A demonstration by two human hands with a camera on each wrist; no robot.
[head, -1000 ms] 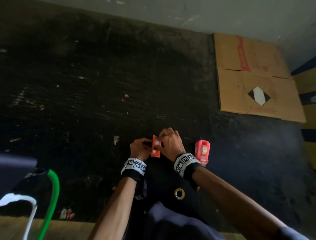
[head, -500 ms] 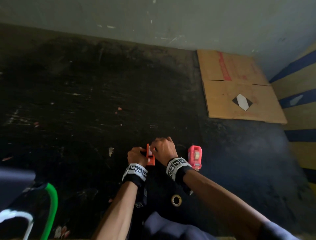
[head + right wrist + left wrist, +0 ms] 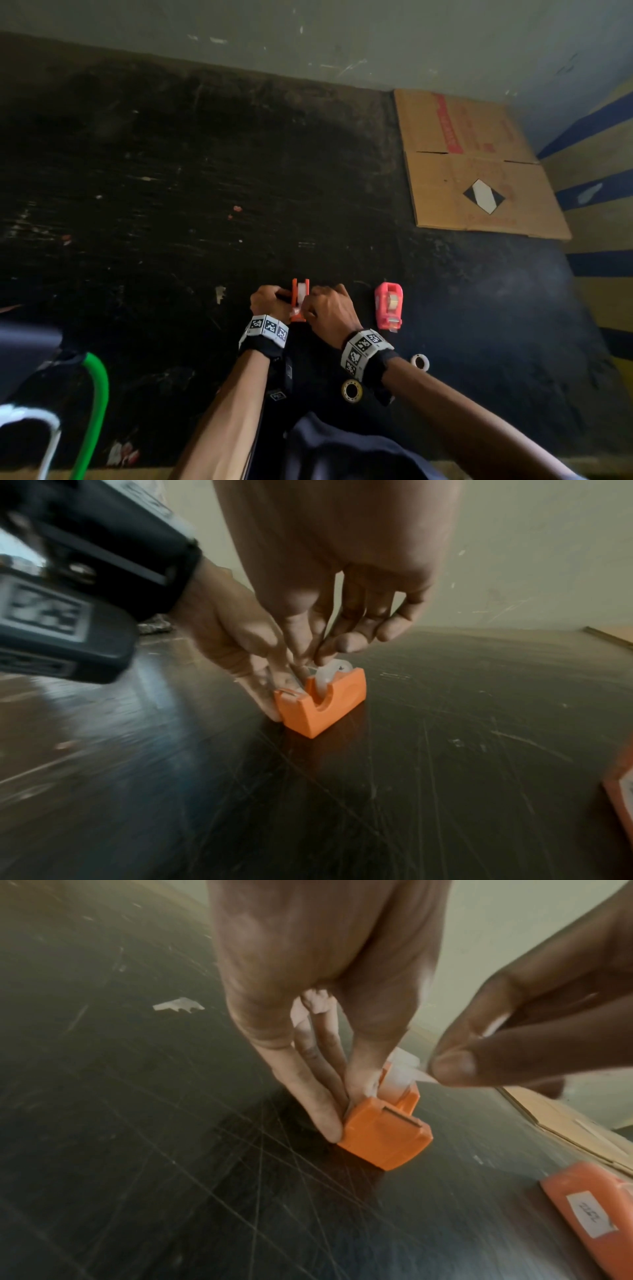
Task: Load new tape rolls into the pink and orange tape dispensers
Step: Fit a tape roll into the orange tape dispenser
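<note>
The orange dispenser (image 3: 299,303) stands on the dark floor with a white tape roll (image 3: 329,675) seated in its cradle. My left hand (image 3: 270,298) grips it from the left, fingers (image 3: 310,1093) along its side and thumb near the cutter end (image 3: 387,1134). From the right, my right hand (image 3: 317,308) pinches the loose end of the tape (image 3: 416,1073) between thumb and forefinger just above the roll (image 3: 318,657). The pink dispenser (image 3: 388,305) lies to the right with a roll in it, untouched.
A yellowish tape roll (image 3: 351,389) and a small white core (image 3: 420,361) lie on the floor near my right wrist. Flattened cardboard (image 3: 479,171) lies at the far right by the wall. A green tube (image 3: 96,404) curves at the lower left.
My right hand has drawn back from over the orange dispenser toward its near end, so the white roll now shows. The left hand keeps its grip. The pink dispenser has not moved.
</note>
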